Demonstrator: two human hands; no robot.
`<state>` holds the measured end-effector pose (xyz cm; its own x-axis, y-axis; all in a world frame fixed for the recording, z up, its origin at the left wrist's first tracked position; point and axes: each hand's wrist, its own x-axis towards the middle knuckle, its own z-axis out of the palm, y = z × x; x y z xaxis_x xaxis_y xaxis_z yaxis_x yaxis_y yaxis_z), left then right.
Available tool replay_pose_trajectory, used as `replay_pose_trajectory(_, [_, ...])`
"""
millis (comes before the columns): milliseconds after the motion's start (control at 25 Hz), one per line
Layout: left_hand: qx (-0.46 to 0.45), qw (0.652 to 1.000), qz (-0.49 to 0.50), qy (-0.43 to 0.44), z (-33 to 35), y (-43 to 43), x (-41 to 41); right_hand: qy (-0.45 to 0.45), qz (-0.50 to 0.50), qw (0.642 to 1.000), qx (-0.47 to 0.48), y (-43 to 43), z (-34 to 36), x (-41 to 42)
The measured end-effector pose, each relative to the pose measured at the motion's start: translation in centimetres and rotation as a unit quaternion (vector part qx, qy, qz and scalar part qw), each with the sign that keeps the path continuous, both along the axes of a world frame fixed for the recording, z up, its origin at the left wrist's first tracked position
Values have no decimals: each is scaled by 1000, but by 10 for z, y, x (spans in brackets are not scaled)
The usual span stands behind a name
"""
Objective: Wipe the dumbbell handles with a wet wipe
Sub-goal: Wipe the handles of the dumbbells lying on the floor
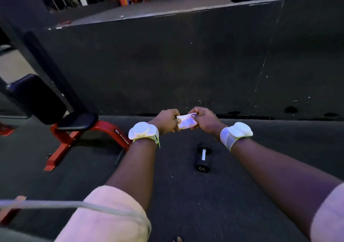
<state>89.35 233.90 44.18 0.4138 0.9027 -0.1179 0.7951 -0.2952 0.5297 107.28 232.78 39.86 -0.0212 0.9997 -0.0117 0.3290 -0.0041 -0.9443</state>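
Note:
A small black dumbbell (pixel 203 157) with a shiny metal handle lies on the dark rubber floor below my hands. Both hands are held out in front of me, above and beyond the dumbbell. My left hand (pixel 166 121) and my right hand (pixel 203 118) each pinch one end of a small white wet wipe packet (pixel 186 122) stretched between them. White bands with round sensors wrap both wrists. The dumbbell is untouched.
A red-framed bench (pixel 78 130) with black pads stands to the left on the floor. A dark low wall (pixel 186 64) rises just beyond my hands. A pale cord (pixel 55 204) crosses my left sleeve. Gym equipment is far behind.

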Motion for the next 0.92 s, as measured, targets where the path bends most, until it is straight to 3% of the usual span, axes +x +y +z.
replay_pose_trajectory(440, [-15,995,-101,9,-2,239,45,29,-95,995,-10,189,-25,41])
replay_pose_trajectory(680, [-34,981,-186,38,-52,369,143,189,-144,968,-83,291,-78,121])
replay_pose_trajectory(920, [-114,963,-230,86,-122,469,236,281,-180,929,-163,361,-137,187])
